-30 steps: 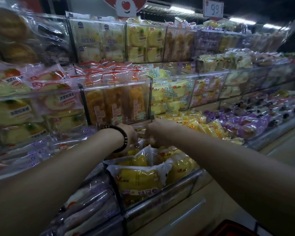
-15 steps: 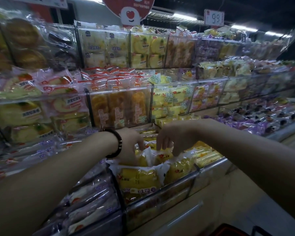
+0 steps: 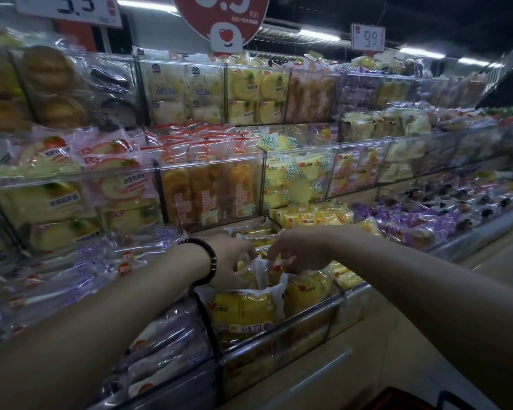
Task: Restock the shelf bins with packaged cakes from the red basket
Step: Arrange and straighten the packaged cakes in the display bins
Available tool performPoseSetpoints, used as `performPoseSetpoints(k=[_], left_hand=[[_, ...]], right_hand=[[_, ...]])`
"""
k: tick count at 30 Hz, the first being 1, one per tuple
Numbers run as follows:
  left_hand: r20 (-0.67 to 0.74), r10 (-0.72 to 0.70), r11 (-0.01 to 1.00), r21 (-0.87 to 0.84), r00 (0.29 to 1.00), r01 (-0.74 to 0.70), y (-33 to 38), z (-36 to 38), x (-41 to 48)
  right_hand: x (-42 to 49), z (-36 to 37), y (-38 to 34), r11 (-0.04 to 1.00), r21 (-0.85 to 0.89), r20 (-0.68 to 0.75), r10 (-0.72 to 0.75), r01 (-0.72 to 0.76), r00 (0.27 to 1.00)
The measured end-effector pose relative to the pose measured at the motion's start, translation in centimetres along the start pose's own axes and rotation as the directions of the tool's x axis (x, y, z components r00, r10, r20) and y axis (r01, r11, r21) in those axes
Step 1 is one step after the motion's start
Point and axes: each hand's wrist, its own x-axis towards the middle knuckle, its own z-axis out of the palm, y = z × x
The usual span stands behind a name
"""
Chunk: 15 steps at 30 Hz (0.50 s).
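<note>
Both my hands are inside the lowest clear shelf bin (image 3: 281, 329), which holds yellow packaged cakes (image 3: 243, 312). My left hand (image 3: 231, 261), with a dark bead bracelet at the wrist, presses among the packs at the bin's left side, its fingertips hidden behind wrappers. My right hand (image 3: 296, 253) has curled fingers pinching the top of an upright yellow cake pack (image 3: 274, 269) in the middle of the bin. Only the rim of the red basket (image 3: 403, 399) shows, at the bottom edge.
Tiered clear bins of wrapped cakes fill the shelves above and to both sides: purple packs (image 3: 411, 220) right, clear-wrapped rolls (image 3: 80, 279) left, orange cakes (image 3: 208, 193) behind. Price signs (image 3: 367, 37) hang overhead. The pale shelf base (image 3: 323, 377) runs below the bin.
My head has tilted up and left, so the shelves sit lower in view. My right hand has moved left and down onto a yellow pack; my left hand stays in the bin.
</note>
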Motion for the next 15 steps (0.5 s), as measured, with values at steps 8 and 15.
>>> performPoseSetpoints(k=[8, 15], left_hand=[[-0.022, -0.119, 0.989, 0.086, 0.993, 0.121, 2.5, -0.9, 0.1], [-0.077, -0.085, 0.996, -0.017, 0.993, 0.084, 1.7, 0.8, 0.5]], right_hand=[[-0.3, -0.7, -0.2, 0.997, -0.023, -0.038, 0.072, -0.073, 0.997], [-0.6, -1.6, 0.4, 0.991, 0.071, 0.037, 0.11, -0.112, 0.993]])
